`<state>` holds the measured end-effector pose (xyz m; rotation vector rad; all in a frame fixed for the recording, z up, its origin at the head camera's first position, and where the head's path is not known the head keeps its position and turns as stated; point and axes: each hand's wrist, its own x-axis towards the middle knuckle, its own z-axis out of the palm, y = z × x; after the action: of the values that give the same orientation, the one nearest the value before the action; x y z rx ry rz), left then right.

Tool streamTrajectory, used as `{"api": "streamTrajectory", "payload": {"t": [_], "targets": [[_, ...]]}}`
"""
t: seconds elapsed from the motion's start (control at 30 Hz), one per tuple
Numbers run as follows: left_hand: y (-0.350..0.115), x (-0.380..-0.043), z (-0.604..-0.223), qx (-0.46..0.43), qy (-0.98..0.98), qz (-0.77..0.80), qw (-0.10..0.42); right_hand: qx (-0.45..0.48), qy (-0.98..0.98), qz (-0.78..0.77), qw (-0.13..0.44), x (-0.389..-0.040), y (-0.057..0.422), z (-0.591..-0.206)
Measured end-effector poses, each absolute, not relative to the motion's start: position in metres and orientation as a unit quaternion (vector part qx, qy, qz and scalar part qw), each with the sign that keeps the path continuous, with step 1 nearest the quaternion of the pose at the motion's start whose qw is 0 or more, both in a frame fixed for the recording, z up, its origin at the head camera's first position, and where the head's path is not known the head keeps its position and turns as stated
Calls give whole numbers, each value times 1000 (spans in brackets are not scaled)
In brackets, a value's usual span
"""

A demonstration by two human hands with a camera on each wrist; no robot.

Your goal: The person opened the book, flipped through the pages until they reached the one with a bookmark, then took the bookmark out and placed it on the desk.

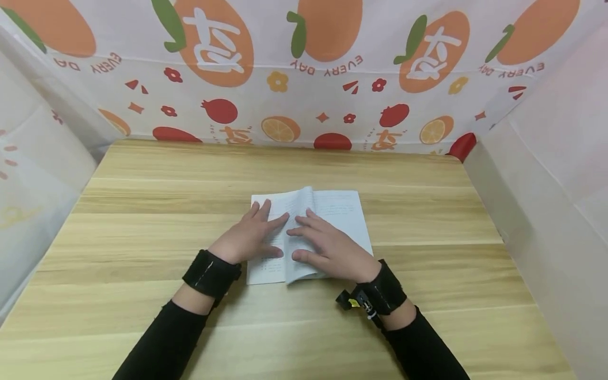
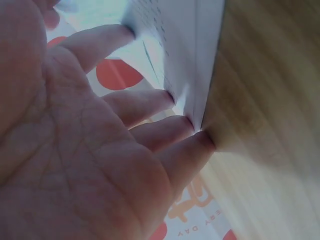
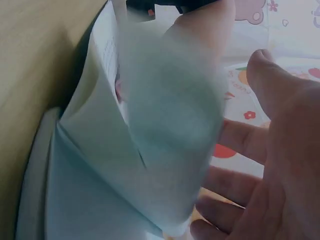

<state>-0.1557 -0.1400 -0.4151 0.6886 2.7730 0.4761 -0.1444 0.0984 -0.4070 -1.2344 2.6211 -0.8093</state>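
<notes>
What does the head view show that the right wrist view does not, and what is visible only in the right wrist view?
Only the head view shows the back of the right hand, the right arm's black sleeve and wristband, and a red thing at the far right corner of the table.

Only the right wrist view shows that hand's palm and a pink printed figure on the cloth.

Both show the booklet, its raised page, the wooden tabletop and printed cloth.
</notes>
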Motion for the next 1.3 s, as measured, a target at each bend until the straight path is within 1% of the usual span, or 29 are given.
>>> {"api": "streamTrajectory", "payload": {"t": [0.1,0.27,0.4,0.6,0.8,0.93,1.1,1.3], "targets": [[-139,-156,-414,250,951,139,113,-389,883,-258,58,-146,102,-407],[-137,-158,-416,255,957,109,90,-358,898,-248,64,-149,106,-407],[-138,-158,-417,228,958,143,98,-346,905,-237,77,-151,108,-409],[-136,-157,-419,194,958,185,100,-362,902,-218,84,-151,108,-412],[-137,-157,-421,218,954,189,82,-389,897,-192,85,-146,103,-413],[-137,-157,-420,236,953,170,83,-390,899,-183,83,-146,103,-412],[-136,-157,-421,245,951,163,91,-371,910,-171,80,-151,107,-414],[-134,-157,-422,246,949,174,96,-316,934,-149,77,-159,120,-414]]}}
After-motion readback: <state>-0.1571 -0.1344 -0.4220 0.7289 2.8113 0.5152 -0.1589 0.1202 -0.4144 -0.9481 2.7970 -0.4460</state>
